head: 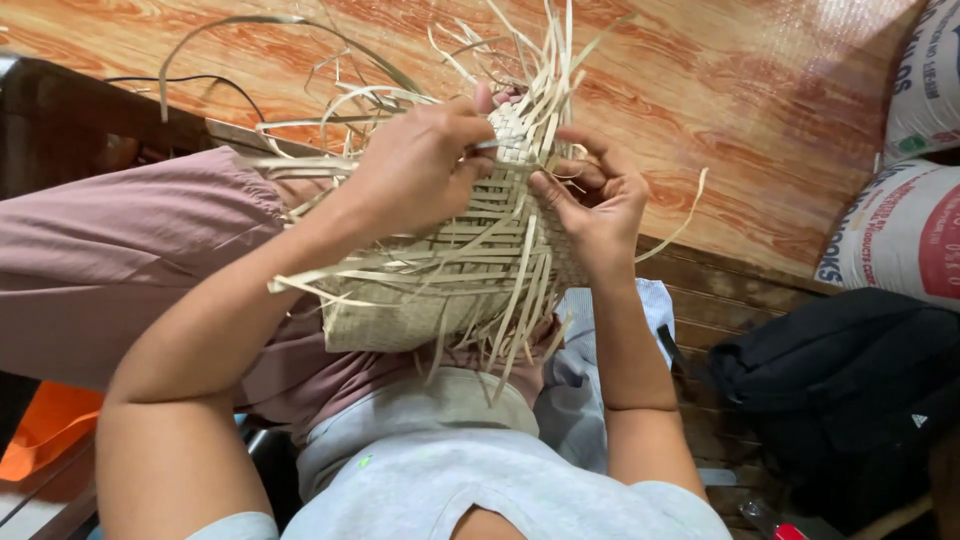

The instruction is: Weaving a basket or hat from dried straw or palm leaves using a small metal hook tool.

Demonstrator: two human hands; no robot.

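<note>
A half-woven basket [430,290] of pale flat cane strips rests on my lap, with loose strip ends sticking out on all sides. My left hand [415,165] grips the strips at the basket's upper edge, thumb up against the weave. My right hand [590,205] pinches strips on the right side of the same edge, fingers curled into the weave. The two hands sit close together, about a hand's width apart.
My legs in mauve trousers [110,250] stretch to the left. A wood-grain floor [740,90] lies beyond. Two printed white sacks [900,225] and a dark bag [850,390] stand at the right. An orange object [45,425] lies at lower left. A black cable [210,82] runs at upper left.
</note>
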